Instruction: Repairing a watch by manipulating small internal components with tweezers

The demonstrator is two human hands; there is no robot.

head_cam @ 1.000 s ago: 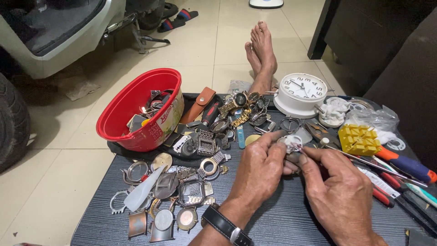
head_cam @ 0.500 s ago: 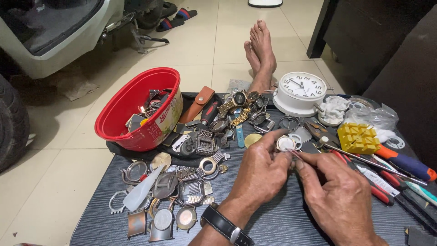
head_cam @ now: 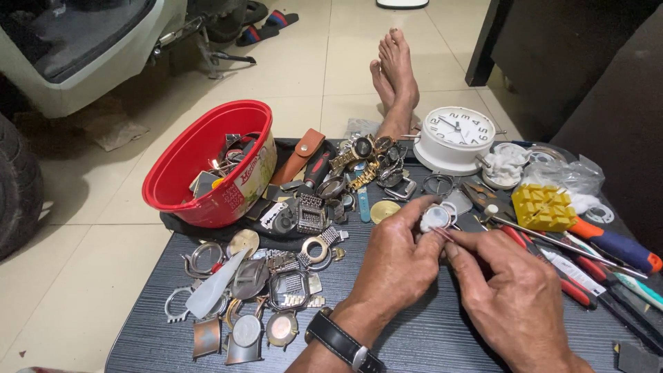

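Watch case [head_cam: 435, 218], small, round and silvery, now sits a little higher between the fingertips than a second ago. The left hand [head_cam: 397, 259] pinches it; the right hand [head_cam: 507, 293] grips a thin tool [head_cam: 442, 233] touching its edge. Bare dark tabletop [head_cam: 414, 338] lies below the hands; watch parts [head_cam: 276, 276] crowd left, screwdrivers [head_cam: 608, 255] right.

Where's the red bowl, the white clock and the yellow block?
red bowl [head_cam: 181, 181]: head view, inner wall.
white clock [head_cam: 458, 130]: head view, middle of its face.
yellow block [head_cam: 543, 206]: head view, its top.
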